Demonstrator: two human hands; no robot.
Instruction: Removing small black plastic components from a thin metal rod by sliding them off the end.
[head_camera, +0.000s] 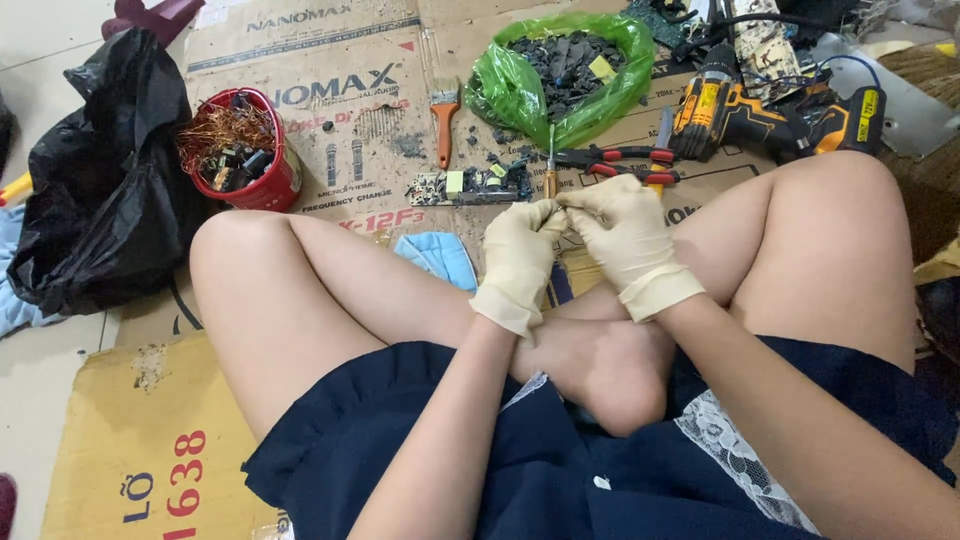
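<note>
A screwdriver (550, 160) stands upright between the two gloved hands, its tip pointing away over the cardboard (330, 90). The left hand (520, 255) and right hand (625, 235) meet fingertip to fingertip, pinching its handle, above the crossed legs. Just beyond lies a circuit board (470, 186), with red pliers (620, 160) beside it. Farther out sit a green bag (520, 90) of dark scraps, a paintbrush (444, 120), a drill (740, 115), and a red tin (265, 185) of copper wire.

1. Flattened brown cardboard box (330, 90) lies under the tools, printed in dark and red.
2. Second tan cardboard sheet (140, 440), red and blue print, sits lower left.
3. Green plastic bag (500, 90) lies open up top.
4. Black bag (100, 190) slumps at left.
</note>
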